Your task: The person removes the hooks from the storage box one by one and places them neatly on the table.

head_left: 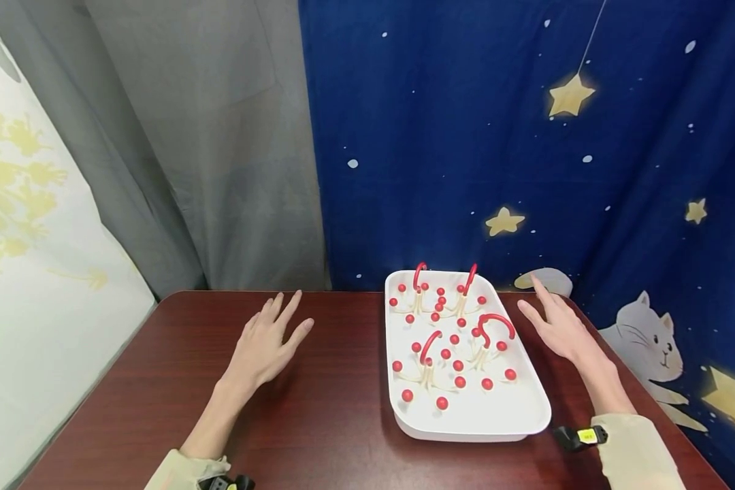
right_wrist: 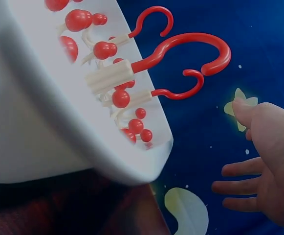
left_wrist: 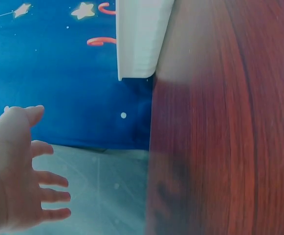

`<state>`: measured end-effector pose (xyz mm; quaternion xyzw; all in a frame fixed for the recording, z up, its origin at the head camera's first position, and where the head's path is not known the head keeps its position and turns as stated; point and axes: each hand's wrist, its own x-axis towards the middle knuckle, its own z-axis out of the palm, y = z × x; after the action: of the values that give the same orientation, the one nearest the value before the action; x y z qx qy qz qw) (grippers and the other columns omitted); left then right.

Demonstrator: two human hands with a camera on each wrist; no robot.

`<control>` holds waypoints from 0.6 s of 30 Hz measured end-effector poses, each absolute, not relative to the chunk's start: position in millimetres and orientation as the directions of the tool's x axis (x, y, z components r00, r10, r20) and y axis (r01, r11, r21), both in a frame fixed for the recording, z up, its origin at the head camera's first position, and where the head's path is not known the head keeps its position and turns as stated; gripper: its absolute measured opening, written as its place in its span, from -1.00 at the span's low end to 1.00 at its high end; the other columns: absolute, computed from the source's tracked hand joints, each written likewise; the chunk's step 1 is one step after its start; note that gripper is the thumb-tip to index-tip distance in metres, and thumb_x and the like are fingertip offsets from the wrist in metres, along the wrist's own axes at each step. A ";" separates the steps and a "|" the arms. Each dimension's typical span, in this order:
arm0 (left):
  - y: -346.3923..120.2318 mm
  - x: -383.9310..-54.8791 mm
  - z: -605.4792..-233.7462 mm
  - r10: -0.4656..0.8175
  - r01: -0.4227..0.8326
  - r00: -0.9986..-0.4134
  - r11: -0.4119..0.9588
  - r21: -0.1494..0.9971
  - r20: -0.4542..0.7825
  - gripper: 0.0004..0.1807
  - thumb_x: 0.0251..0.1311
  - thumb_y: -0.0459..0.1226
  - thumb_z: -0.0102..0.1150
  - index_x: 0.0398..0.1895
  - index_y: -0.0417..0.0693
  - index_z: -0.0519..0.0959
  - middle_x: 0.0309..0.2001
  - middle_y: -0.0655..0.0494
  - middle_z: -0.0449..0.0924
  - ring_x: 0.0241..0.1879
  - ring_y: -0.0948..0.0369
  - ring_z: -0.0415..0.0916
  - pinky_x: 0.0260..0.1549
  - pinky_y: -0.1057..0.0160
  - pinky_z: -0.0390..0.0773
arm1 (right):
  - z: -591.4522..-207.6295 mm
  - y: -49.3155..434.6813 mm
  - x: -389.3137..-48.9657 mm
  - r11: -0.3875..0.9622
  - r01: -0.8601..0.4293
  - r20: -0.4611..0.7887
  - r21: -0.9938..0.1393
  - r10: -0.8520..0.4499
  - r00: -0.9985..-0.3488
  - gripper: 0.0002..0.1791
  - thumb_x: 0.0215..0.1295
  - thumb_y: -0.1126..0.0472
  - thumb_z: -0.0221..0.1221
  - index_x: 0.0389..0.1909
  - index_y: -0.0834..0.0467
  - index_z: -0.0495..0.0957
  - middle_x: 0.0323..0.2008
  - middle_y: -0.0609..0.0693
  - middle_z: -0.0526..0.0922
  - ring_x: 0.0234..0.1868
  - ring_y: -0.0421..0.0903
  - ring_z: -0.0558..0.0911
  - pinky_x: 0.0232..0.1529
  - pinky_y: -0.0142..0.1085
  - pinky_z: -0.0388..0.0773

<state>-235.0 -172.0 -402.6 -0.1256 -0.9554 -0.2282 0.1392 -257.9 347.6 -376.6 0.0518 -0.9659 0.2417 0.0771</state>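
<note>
A white rectangular tray (head_left: 502, 415) lies on the table, right of the middle. In it stand several cream pieces with red hooks (head_left: 430, 347) on top and arms ending in red balls (head_left: 442, 403). My left hand (head_left: 263, 347) hovers over the table left of the tray, fingers spread and holding nothing; the left wrist view shows the same hand (left_wrist: 14, 171) with fingers apart. On the tray's other side my right hand (head_left: 560, 327) hangs with fingers extended, apart from it. In the right wrist view a hook (right_wrist: 190, 46) looms near that hand (right_wrist: 278, 161), which touches nothing.
The dark red-brown wooden table (head_left: 331, 422) carries the tray. Behind it hang a grey curtain (head_left: 220, 150) and a blue curtain (head_left: 416, 136) with stars and a cat picture. A white patterned cloth (head_left: 49, 286) borders the left side.
</note>
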 end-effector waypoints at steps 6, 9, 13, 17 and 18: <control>-160.2 -233.1 -405.8 0.177 0.337 -0.911 0.839 0.428 0.372 -0.27 0.49 0.23 -0.17 0.59 0.12 0.17 0.48 -0.27 0.20 0.41 -0.26 0.21 0.30 -0.29 0.21 | -387.8 348.4 -257.9 0.846 -0.175 0.206 -0.504 -0.079 -0.975 -0.13 0.58 -0.19 -0.09 0.57 0.32 -0.12 0.24 0.51 0.37 0.16 0.42 0.48 0.17 0.34 0.37; -153.8 -231.3 -405.6 0.181 0.353 -0.906 0.821 0.449 0.382 -0.28 0.49 0.22 -0.15 0.58 0.12 0.20 0.46 -0.26 0.24 0.35 -0.27 0.30 0.26 -0.30 0.27 | -393.2 347.0 -258.6 0.834 -0.177 0.203 -0.523 -0.080 -0.976 -0.16 0.59 -0.15 -0.07 0.55 0.37 -0.05 0.13 0.46 0.48 0.05 0.34 0.56 0.09 0.25 0.48; -145.7 -228.9 -405.3 0.181 0.360 -0.907 0.801 0.478 0.380 -0.28 0.48 0.23 -0.14 0.57 0.14 0.20 0.45 -0.20 0.27 0.32 -0.26 0.34 0.23 -0.30 0.32 | -401.0 342.6 -258.5 0.827 -0.154 0.164 -0.541 -0.076 -0.983 -0.19 0.59 -0.12 -0.03 0.50 0.42 0.02 -0.02 0.36 0.59 -0.05 0.22 0.61 0.01 0.16 0.55; -137.6 -227.3 -405.6 0.189 0.372 -0.906 0.782 0.500 0.379 -0.29 0.48 0.23 -0.14 0.57 0.15 0.21 0.44 -0.16 0.30 0.32 -0.24 0.35 0.22 -0.29 0.33 | -407.5 338.7 -257.8 0.823 -0.164 0.157 -0.544 -0.092 -0.983 -0.28 0.58 -0.03 0.02 0.44 0.44 0.15 -0.13 0.24 0.64 -0.15 0.10 0.63 -0.04 0.05 0.57; -135.6 -227.0 -405.7 0.193 0.377 -0.905 0.777 0.504 0.380 -0.29 0.48 0.23 -0.14 0.56 0.15 0.22 0.43 -0.16 0.31 0.32 -0.22 0.36 0.23 -0.28 0.34 | -409.1 338.3 -257.7 0.820 -0.171 0.161 -0.546 -0.098 -0.982 -0.33 0.57 0.02 0.04 0.42 0.44 0.20 -0.15 0.21 0.64 -0.18 0.07 0.62 -0.07 0.01 0.57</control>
<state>-227.0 -135.6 -405.7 -0.1532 -0.9297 -0.2966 0.1554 -257.7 338.3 -409.1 0.0707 -0.9519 0.2916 0.0627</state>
